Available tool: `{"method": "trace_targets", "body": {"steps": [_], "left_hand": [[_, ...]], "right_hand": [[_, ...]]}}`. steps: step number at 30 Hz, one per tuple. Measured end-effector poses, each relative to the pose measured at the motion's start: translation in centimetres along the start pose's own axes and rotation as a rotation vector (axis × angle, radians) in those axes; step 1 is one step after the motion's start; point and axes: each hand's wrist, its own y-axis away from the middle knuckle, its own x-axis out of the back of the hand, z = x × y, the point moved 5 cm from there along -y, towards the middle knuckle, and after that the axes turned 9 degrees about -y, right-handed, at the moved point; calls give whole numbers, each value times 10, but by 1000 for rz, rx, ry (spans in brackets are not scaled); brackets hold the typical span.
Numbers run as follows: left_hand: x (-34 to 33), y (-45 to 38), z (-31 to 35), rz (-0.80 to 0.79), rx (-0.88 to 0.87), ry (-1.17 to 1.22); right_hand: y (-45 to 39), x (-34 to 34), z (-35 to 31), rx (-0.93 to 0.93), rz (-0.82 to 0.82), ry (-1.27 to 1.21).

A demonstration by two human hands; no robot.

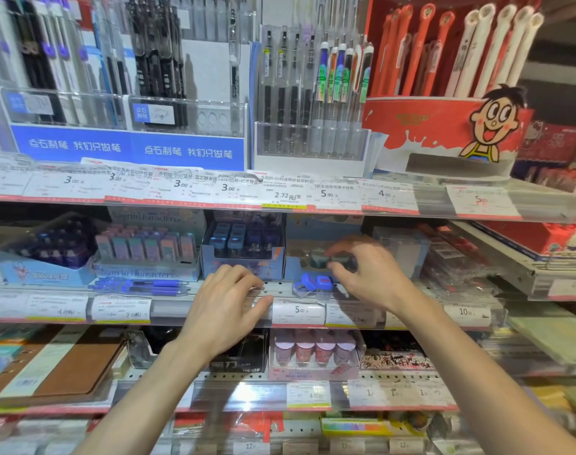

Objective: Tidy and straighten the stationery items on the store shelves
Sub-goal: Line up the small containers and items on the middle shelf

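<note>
Now the right hand (362,270) is pinching a small green item (319,259), probably for straightening; left hand (229,297) is resting spread on the shelf edge (168,310).

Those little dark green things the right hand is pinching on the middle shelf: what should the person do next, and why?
Probably set the small dark green item back into the light blue display box behind it. The right hand pinches it just above that box, while loose blue-capped pieces lie on the shelf edge; the left hand rests nearby, empty.
</note>
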Motion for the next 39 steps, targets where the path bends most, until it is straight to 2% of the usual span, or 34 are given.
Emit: {"method": "trace_targets", "body": {"steps": [4,9,14,25,28,33,39], "left_hand": [[5,8,-15,21,0,-46],[9,16,-33,30,18,-84],[9,19,-39,39,14,-111],[7,16,-47,68,39,-9],[7,17,-48,87,51,9],[6,17,-49,96,68,22],[6,17,-49,97,66,29]], "right_hand": [[-1,-13,-18,24,-149,-45],[-4,-26,-23,33,-228,-52],[-4,-28,-23,21,-214,-83],[-42,-30,-74,78,-20,-271],[-56,-43,-85,80,-26,-273],[-70,-62,-86,77,-100,-124],[-72,-65,-88,74,-89,-115]]}}
